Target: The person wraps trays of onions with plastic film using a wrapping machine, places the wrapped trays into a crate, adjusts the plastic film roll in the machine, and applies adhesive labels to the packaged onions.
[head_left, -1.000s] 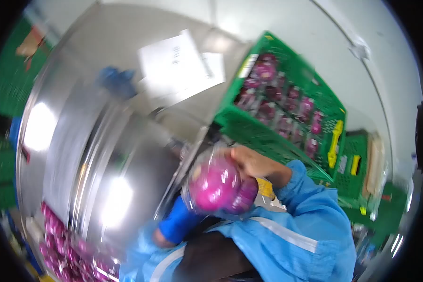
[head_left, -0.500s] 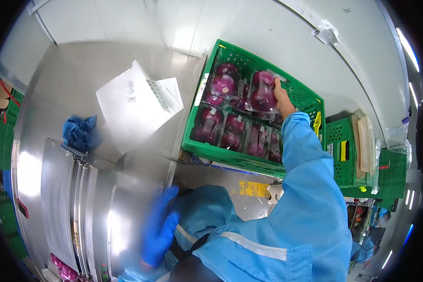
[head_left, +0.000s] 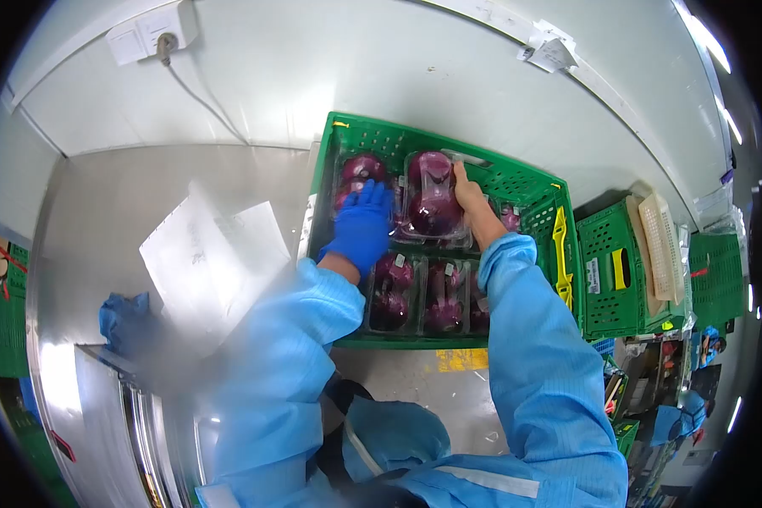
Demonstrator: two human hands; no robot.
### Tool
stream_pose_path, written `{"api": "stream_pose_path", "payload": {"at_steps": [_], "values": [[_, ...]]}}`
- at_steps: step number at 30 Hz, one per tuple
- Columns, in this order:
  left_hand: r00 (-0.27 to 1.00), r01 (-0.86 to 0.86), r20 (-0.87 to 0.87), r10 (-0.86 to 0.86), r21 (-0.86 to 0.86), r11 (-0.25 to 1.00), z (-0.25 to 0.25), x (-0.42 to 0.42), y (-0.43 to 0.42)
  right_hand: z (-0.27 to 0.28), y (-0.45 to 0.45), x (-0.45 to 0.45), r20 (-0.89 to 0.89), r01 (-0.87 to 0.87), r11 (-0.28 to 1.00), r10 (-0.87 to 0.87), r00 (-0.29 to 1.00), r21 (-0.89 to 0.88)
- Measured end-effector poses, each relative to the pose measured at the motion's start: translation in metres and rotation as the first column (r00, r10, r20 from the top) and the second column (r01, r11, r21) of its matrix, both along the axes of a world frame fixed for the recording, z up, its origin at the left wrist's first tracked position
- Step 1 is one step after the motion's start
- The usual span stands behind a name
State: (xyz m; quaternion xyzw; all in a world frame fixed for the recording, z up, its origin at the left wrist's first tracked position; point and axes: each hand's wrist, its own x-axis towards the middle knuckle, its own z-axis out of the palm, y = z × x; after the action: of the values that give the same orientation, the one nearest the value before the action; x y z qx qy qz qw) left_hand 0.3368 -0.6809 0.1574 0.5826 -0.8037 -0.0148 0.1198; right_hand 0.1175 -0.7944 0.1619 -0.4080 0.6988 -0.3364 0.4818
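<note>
A green crate [head_left: 449,340] holds several clear plastic packs of red onions. My bare right hand [head_left: 472,196] grips the right side of one pack of red onions [head_left: 434,203], which is raised above the others. In its blue glove, my left hand [head_left: 362,227] lies with fingers stretched over another onion pack [head_left: 364,167] at the crate's back left. That pack is partly covered by the hand. Closer to me inside the crate stand more packs, among them one onion pack [head_left: 392,292] just below my left hand.
White papers [head_left: 199,254] and a crumpled blue cloth [head_left: 123,317] are on the steel table [head_left: 76,245] at left. A second green crate [head_left: 614,292] stands at right, with a cream basket [head_left: 660,245] beside it. Behind is a white wall with a power socket [head_left: 162,38].
My left hand has come up from beside my body and onto a pack in the crate. My right hand has lifted its onion pack closer. The view has shifted.
</note>
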Motion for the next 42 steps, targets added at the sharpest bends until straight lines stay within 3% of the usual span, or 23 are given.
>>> {"api": "stream_pose_path", "payload": {"at_steps": [5,8,13,20,22,25,27,28,29,30,31,33,35,36,37,38,39,40,41,42], "values": [[0.975,-0.211,-0.017,0.221,0.244,0.947,0.018,0.006,0.019,-0.03,-0.013,-0.004,0.029,0.019,0.998,-0.021,0.999,0.066],[0.964,-0.262,-0.017,0.267,0.148,0.954,0.002,0.0,0.021,-0.03,-0.011,0.008,-0.089,0.024,0.999,-0.021,0.996,0.022],[0.973,-0.222,-0.033,0.228,0.134,0.966,-0.003,0.009,0.022,-0.008,-0.005,0.035,-0.256,-0.038,0.999,0.041,0.966,0.019],[0.96,-0.138,-0.226,0.163,0.124,0.983,0.011,0.017,0.027,-0.028,-0.01,0.047,-0.055,-0.035,0.998,0.038,0.998,0.046],[0.947,-0.118,-0.282,0.153,0.139,0.983,0.02,0.018,0.028,-0.033,-0.007,0.046,-0.071,-0.041,0.998,0.044,0.996,0.052],[0.918,-0.099,-0.378,0.118,0.069,0.993,0.007,0.016,0.03,-0.046,-0.005,0.04,-0.171,-0.067,0.996,0.075,0.982,0.053],[0.849,-0.08,-0.515,0.122,0.103,0.991,0.006,0.019,0.044,-0.05,-0.01,0.027,-0.339,-0.116,0.99,0.135,0.931,0.076],[0.826,-0.067,-0.561,0.057,0.003,0.998,0.013,0.024,0.061,-0.045,-0.015,0.021,-0.46,-0.185,0.978,0.208,0.863,0.093],[0.806,-0.057,-0.591,-0.019,-0.111,0.992,0.031,0.034,0.083,-0.034,-0.026,0.011,-0.667,-0.361,0.926,0.338,0.664,0.109],[0.734,-0.095,-0.679,-0.012,-0.119,0.988,0.06,0.05,0.117,-0.026,-0.026,0.01,-0.759,-0.487,0.872,0.283,0.587,-0.052],[0.652,-0.126,-0.758,-0.028,-0.144,0.981,0.086,0.063,0.151,-0.023,-0.023,0.017,-0.744,-0.531,0.72,0.029,0.667,-0.447],[0.496,-0.272,-0.868,0.026,-0.126,0.954,0.108,0.097,0.225,0.02,0.015,0.076,-0.42,-0.401,0.523,0.088,0.903,-0.752],[0.435,-0.513,-0.885,0.168,-0.09,0.854,0.133,0.135,0.317,0.082,0.09,0.161,-0.267,-0.486,0.536,0.436,0.859,-0.69],[0.135,-0.679,-0.959,0.249,0.093,0.728,0.118,0.145,0.366,0.09,0.12,0.198,-0.199,-0.565,0.474,0.62,0.759,-0.676],[0.187,-0.897,-0.85,0.492,0.056,0.438,0.129,0.159,0.413,0.095,0.151,0.232,-0.129,-0.633,0.4,0.772,0.623,-0.663],[0.265,-0.96,-0.789,0.555,-0.161,0.231,0.125,0.179,0.464,0.102,0.183,0.266,-0.339,-0.78,0.131,0.847,0.409,-0.612],[0.191,-0.952,-0.636,0.748,-0.306,-0.017,0.124,0.197,0.52,0.116,0.227,0.302,-0.279,-0.813,0.032,0.931,0.236,-0.582],[0.101,-0.888,-0.551,0.829,-0.425,-0.174,0.123,0.21,0.57,0.123,0.259,0.333,-0.275,-0.82,-0.15,0.961,0.009,-0.552],[-0.093,-0.819,-0.368,0.925,-0.5,-0.281,0.115,0.219,0.625,0.114,0.285,0.36,-0.263,-0.807,-0.222,0.961,-0.086,-0.547],[-0.354,-0.788,-0.136,0.925,-0.489,-0.373,0.101,0.217,0.674,0.105,0.31,0.386,-0.419,-0.739,-0.325,0.906,-0.065,-0.59]]}}
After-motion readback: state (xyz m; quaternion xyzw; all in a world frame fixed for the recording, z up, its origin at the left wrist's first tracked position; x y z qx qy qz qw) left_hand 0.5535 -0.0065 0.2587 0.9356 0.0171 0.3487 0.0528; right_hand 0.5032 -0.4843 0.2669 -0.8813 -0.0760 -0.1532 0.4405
